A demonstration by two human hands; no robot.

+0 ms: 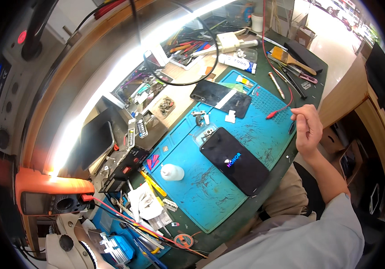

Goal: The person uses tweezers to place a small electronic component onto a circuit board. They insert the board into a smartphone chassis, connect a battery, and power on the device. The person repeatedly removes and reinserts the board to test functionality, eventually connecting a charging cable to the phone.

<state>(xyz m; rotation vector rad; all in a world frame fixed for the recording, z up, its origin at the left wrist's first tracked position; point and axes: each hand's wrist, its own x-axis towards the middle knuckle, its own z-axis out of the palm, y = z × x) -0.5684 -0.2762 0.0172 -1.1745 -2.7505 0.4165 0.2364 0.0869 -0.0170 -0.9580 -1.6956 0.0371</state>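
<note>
My right hand [307, 130] is raised at the right edge of the blue work mat [192, 197]. Its fingers are curled together, and whatever they may hold is too small to make out. Close to the fingertips lies a red clip [271, 115] on a thin red lead. A smartphone [235, 172] rests on the mat with its screen lit, showing a coloured logo on black. Farther back lies a dark phone back cover [221, 98] with a pale strip across it. Small phone parts [200, 117] sit between the two. My left hand is out of view.
A white bottle [172, 172] stands on the mat's left part. Beyond the mat are a glue tube [237, 63], a wooden-handled brush [291, 60] and several tools. At left are an orange multimeter [53, 195], a microscope [67, 242] and a solder spool [183, 240]. A black cable [216, 54] loops overhead.
</note>
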